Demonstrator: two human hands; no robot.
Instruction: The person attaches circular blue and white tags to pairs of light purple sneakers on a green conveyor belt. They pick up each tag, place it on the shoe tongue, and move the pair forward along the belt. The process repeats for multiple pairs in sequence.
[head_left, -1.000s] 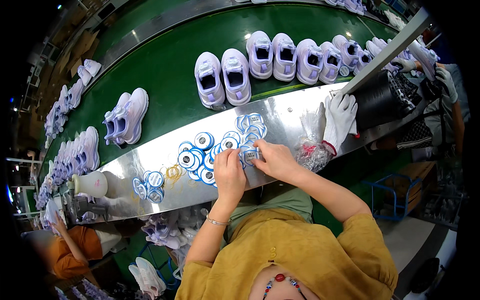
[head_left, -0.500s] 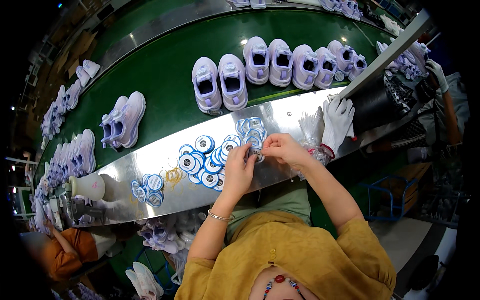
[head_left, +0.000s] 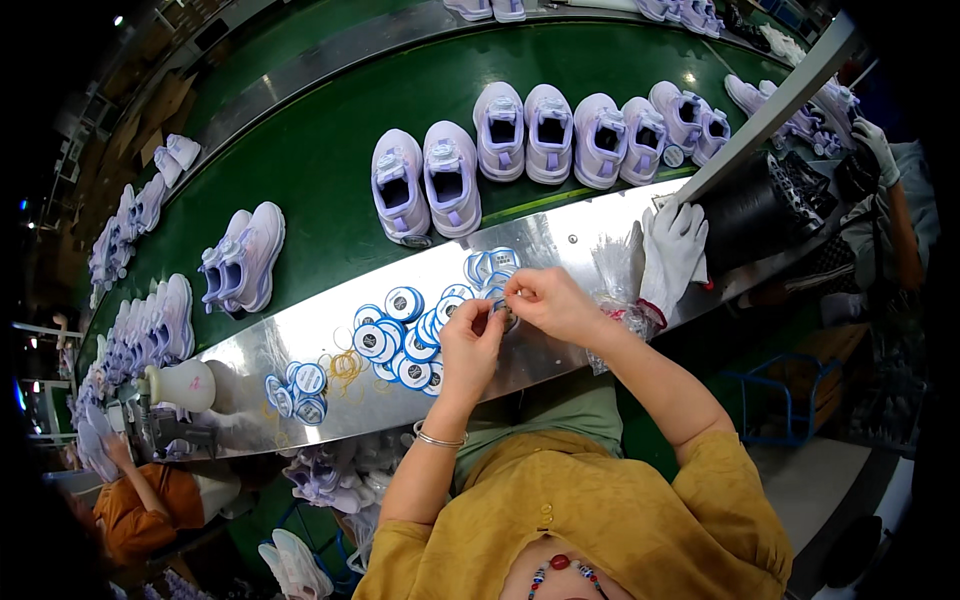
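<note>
Above the metal ledge [head_left: 540, 370], my left hand [head_left: 468, 350] and my right hand [head_left: 552, 305] are close together, each closed in a pinch. Between the fingertips is something small that I cannot make out. Just beyond them lies a cluster of white and blue tags [head_left: 490, 266]. Left of my left hand spreads a loose pile of round white tags with blue rims [head_left: 402, 303]. Thin yellow elastic bands [head_left: 345, 370] lie in a tangle past that pile, and a smaller heap of round tags [head_left: 308, 379] sits farther left.
Pairs of pale lilac sneakers [head_left: 452, 178] stand on the green conveyor belt [head_left: 330, 160] beyond the ledge. White gloves [head_left: 672, 250] and a bundle of clear plastic strands [head_left: 617, 270] lie right of my hands. A white spool [head_left: 185, 380] stands left. A slanted metal post [head_left: 770, 110] rises at right. Co-workers sit at both sides.
My fingertips have shifted slightly left, the two hands still pinching close together. The sneakers on the belt appear a little farther left. At lower left, a co-worker's hand now holds up a pale shoe.
</note>
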